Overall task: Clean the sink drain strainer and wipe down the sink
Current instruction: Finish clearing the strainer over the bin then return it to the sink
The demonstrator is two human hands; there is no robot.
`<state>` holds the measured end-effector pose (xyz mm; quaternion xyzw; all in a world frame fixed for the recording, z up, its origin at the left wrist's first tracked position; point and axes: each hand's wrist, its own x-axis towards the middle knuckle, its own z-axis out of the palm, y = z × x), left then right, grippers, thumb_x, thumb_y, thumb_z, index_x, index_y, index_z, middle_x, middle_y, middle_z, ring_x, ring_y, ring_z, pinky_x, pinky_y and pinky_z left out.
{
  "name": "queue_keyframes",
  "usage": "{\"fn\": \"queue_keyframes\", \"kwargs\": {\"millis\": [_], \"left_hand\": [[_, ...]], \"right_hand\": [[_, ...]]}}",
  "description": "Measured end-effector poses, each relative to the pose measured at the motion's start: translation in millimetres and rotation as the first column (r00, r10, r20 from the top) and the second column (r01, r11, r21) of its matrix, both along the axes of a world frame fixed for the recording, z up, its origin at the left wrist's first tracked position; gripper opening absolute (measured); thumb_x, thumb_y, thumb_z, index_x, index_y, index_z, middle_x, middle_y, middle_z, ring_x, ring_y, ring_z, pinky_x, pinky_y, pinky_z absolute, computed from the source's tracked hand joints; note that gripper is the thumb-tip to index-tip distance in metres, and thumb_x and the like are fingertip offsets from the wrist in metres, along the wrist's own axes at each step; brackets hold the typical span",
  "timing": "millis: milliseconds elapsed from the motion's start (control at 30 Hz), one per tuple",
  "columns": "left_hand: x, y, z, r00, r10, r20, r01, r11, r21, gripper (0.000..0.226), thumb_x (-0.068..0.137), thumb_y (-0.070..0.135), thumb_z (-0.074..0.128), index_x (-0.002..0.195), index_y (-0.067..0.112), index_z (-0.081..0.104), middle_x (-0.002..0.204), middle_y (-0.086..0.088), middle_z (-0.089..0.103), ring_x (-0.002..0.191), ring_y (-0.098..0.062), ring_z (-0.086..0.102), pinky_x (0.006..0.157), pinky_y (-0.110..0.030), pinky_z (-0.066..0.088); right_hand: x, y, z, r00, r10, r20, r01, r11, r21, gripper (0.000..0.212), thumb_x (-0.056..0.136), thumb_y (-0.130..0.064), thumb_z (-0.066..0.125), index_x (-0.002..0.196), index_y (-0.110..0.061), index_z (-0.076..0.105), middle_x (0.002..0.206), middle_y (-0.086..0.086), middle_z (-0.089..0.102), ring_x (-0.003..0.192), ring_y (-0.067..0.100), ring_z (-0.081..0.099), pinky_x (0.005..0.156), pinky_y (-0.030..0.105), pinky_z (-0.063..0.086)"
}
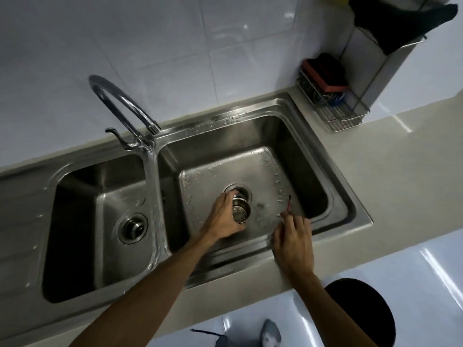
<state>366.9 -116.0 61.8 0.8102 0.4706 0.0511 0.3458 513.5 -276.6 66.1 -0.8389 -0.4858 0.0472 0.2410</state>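
Right hand (293,242) nearest, pinching a thin stick (288,204) at the sink (333,171) rim. Left hand (223,216) clamped on the strainer (241,211), lifted beside the drain (238,192). Risk: wet metal slips, debris drops in.

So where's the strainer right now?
In the head view, the strainer is in the left hand, lifted just above the open drain of the right basin. The right hand is beside it.

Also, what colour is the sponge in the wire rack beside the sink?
Orange-red with a dark top layer; the sponge in the wire rack shows in the head view.
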Motion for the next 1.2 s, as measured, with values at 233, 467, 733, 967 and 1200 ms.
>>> {"fn": "queue_keyframes", "kwargs": {"millis": [233,467,733,967,1200], "left_hand": [[20.4,17.1,-51.2,0.951,-0.182,-0.249,0.198,0.979,0.042,0.099,0.064,0.045,0.083,0.146,0.019,0.034,0.147,-0.007,0.044,0.132,-0.031,0.041,0.109,-0.040,0.035],[26.1,22.8,-72.4,0.851,-0.316,-0.420,0.370,0.928,0.053,0.096,0.075,0.055,0.074,0.153,0.021,0.029,0.147,-0.002,0.043,0.133,-0.025,0.035,0.111,-0.042,0.027],[31.6,23.5,-80.9,0.801,-0.357,-0.480,0.411,0.911,0.010,0.087,0.079,0.048,0.073,0.149,0.019,0.031,0.149,-0.005,0.042,0.138,-0.033,0.031,0.111,-0.049,0.025],[27.7,22.1,-67.8,0.824,-0.317,-0.469,0.365,0.931,0.012,0.102,0.074,0.051,0.078,0.154,0.017,0.023,0.151,-0.007,0.035,0.138,-0.031,0.029,0.113,-0.048,0.026],[-22.2,-46.3,0.3,0.982,0.171,-0.080,-0.172,0.985,0.002,0.078,0.089,0.067,0.053,0.149,0.020,0.038,0.151,-0.005,0.045,0.140,-0.027,0.037,0.114,-0.044,0.034]], "right_hand": [[5.1,1.1,-14.0,0.999,-0.005,0.034,0.005,1.000,0.006,0.034,0.091,-0.021,0.064,0.124,-0.010,0.058,0.115,0.008,0.058,0.103,0.018,0.047,0.090,0.032,0.044],[4.3,4.6,-9.3,0.999,0.013,0.041,-0.015,0.998,0.056,0.033,0.092,-0.024,0.051,0.119,-0.007,0.059,0.113,0.010,0.060,0.103,0.022,0.048,0.089,0.040,0.050],[5.3,4.2,-12.0,0.999,0.014,0.049,-0.015,0.999,0.036,0.040,0.090,-0.028,0.054,0.123,-0.006,0.058,0.117,0.010,0.059,0.107,0.020,0.048,0.093,0.037,0.046],[7.8,6.4,-9.9,0.999,0.044,0.006,-0.045,0.993,0.105,0.047,0.087,-0.031,0.061,0.123,-0.002,0.058,0.113,0.012,0.059,0.104,0.023,0.051,0.091,0.039,0.047],[5.1,3.1,9.4,0.987,0.038,-0.159,-0.020,0.993,0.113,0.064,0.086,-0.051,0.061,0.132,-0.007,0.052,0.118,0.008,0.055,0.108,0.017,0.048,0.089,0.042,0.052]]}}
